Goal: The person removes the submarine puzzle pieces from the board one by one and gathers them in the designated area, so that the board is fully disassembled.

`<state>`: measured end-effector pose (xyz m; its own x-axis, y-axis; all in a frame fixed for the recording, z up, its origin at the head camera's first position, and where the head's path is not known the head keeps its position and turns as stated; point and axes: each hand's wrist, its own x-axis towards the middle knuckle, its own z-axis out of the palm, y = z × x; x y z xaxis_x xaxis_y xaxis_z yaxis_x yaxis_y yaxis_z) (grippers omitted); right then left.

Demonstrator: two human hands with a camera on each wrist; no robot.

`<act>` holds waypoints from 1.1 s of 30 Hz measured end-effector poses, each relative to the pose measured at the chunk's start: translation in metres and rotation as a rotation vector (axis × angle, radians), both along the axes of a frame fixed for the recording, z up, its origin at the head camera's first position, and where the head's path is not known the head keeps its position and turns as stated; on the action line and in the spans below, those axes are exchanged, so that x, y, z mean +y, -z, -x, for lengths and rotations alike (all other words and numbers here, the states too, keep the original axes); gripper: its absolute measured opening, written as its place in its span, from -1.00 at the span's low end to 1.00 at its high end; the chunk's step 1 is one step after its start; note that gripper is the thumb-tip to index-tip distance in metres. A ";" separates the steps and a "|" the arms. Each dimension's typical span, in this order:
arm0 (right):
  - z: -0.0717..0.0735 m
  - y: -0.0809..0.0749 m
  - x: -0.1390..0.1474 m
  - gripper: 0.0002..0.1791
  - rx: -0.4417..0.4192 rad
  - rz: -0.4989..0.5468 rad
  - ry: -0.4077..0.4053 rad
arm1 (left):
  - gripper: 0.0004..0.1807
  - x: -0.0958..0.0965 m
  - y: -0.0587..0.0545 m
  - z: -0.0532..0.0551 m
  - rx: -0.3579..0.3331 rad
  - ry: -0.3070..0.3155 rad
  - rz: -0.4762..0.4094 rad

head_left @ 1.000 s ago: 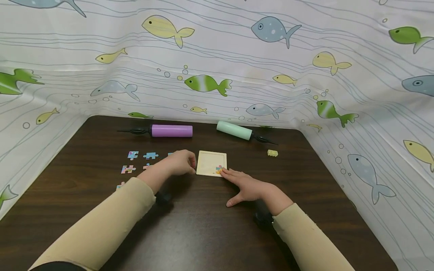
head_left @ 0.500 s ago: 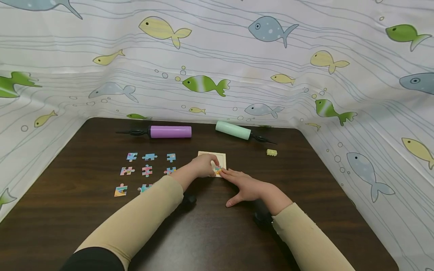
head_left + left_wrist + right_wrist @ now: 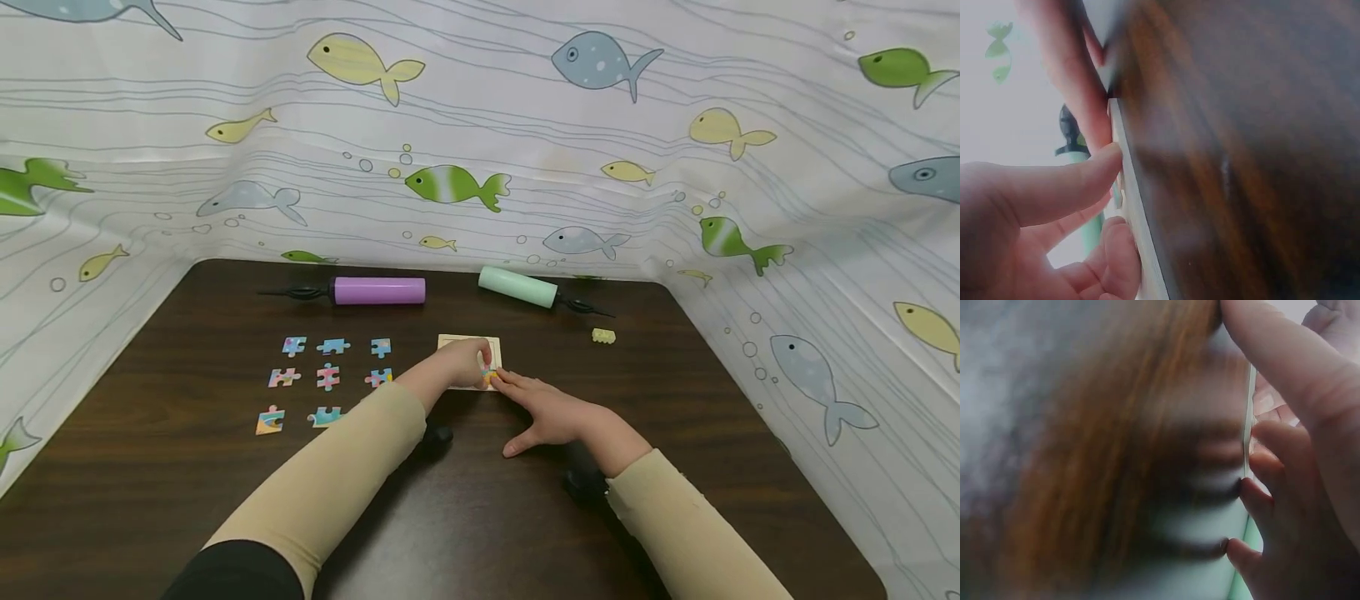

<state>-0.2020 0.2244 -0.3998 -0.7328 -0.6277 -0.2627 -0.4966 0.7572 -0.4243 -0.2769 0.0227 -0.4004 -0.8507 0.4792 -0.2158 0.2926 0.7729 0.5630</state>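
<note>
A small pale wooden puzzle tray (image 3: 450,339) lies flat near the middle of the dark table. My left hand (image 3: 456,364) is over it, thumb and fingers bent around a puzzle piece (image 3: 1117,197) that stands edge-on in the left wrist view and is mostly covered. Colored puzzle (image 3: 491,377) shows at the tray's near right corner, between the two hands. There the fingertips of my right hand (image 3: 551,412) rest, fingers extended and thumb spread out on the table. In the right wrist view, the tray's edge (image 3: 1249,415) runs alongside these fingertips.
Several loose jigsaw pieces (image 3: 327,377) lie in rows left of the tray. Behind are a purple hand pump (image 3: 379,291) and a mint-green one (image 3: 517,286). A small yellow block (image 3: 603,336) sits to the right. A fish-patterned curtain (image 3: 457,125) surrounds the table's back and sides.
My left hand has moved right, from beside the tray's left edge to over its near right corner, uncovering loose pieces. My right hand has stayed almost in place.
</note>
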 end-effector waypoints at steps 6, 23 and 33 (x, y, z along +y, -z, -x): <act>-0.002 0.000 0.006 0.18 0.001 -0.025 0.027 | -0.63 0.001 -0.004 -0.001 -0.025 -0.012 -0.012; 0.000 -0.002 0.016 0.11 -0.040 0.031 -0.018 | -0.61 0.002 0.003 0.002 0.004 -0.013 -0.020; 0.002 -0.003 0.016 0.10 -0.061 0.051 -0.031 | -0.75 0.005 0.000 -0.001 0.009 -0.092 -0.098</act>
